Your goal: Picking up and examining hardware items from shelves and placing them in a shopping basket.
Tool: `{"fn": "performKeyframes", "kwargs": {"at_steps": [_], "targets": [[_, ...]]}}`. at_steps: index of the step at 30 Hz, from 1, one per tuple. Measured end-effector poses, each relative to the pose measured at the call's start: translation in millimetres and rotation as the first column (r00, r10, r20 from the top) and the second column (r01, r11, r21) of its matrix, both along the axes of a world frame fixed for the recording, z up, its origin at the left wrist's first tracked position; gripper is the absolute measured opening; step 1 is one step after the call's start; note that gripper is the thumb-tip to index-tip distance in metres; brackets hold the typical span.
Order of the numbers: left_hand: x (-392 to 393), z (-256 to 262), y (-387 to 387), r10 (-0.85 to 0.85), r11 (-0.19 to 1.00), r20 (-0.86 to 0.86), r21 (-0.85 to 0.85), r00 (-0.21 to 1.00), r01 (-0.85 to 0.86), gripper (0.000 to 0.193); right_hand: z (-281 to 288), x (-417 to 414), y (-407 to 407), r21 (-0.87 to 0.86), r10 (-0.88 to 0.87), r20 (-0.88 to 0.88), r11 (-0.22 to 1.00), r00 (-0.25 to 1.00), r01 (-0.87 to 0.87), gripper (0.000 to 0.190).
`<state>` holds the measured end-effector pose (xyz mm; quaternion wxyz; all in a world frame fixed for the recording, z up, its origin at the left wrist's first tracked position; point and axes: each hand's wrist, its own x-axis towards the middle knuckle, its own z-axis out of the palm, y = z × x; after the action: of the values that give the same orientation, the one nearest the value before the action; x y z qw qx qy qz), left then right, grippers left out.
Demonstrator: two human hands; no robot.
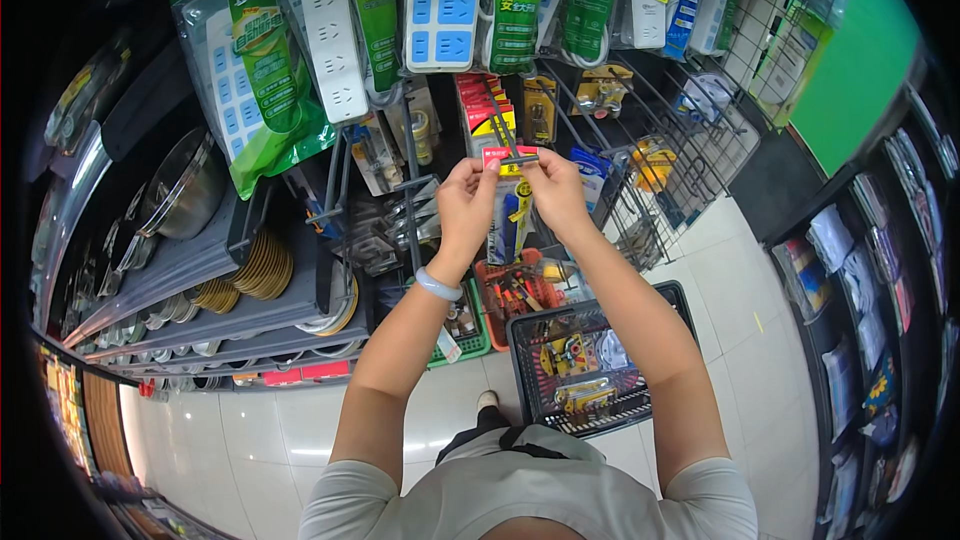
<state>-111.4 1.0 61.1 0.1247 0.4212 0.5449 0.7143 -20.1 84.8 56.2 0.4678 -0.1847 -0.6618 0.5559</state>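
Note:
A carded blister pack (511,221) with a red and yellow header hangs between my hands, at the front end of a metal display hook (496,120). Through its clear front shows a long blue tool, perhaps a utility knife. My left hand (465,202) pinches the header's left edge between thumb and fingers. On the opposite edge, my right hand (559,191) holds it the same way. The hook's front bar crosses the header, and whether the card is on or off the hook I cannot tell. Similar red and yellow cards (487,106) hang farther back on the hook.
Packaged power strips (442,7) hang above my hands. Bare hooks (411,187) jut out around them. Below stand an orange basket (487,292) of tools, a green basket (480,345) and a black shopping basket (525,390) with packaged hardware. Shelves (180,277) with steel bowls are at left.

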Motion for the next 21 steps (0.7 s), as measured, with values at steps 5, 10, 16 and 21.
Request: {"fn": "performKeyframes", "kwargs": {"at_steps": [5,10,16,21], "targets": [[-0.4,-4.0,0.6,-0.026,0.999,0.018,-0.018,0.999,0.026,0.016,-4.3,-1.5,2.1,0.02,-0.011,0.019,1.0,1.0,0.011,0.013],[2.1,-4.8,2.9,-0.002,0.998,0.023,0.066,1.0,0.001,0.019,-6.0,-4.4,5.4,0.078,-0.03,0.054,0.997,0.998,0.025,0.013],[3.2,-10.0,3.7,0.025,0.996,0.11,0.079,0.994,-0.034,0.018,-10.1,-7.4,5.9,0.117,-0.081,0.075,0.99,0.994,0.072,0.015],[-8.8,-12.8,21.5,0.068,0.994,0.059,0.08,0.996,-0.073,0.017,-14.5,-22.1,19.1,0.085,-0.094,0.09,0.993,0.992,0.086,0.019]]}}
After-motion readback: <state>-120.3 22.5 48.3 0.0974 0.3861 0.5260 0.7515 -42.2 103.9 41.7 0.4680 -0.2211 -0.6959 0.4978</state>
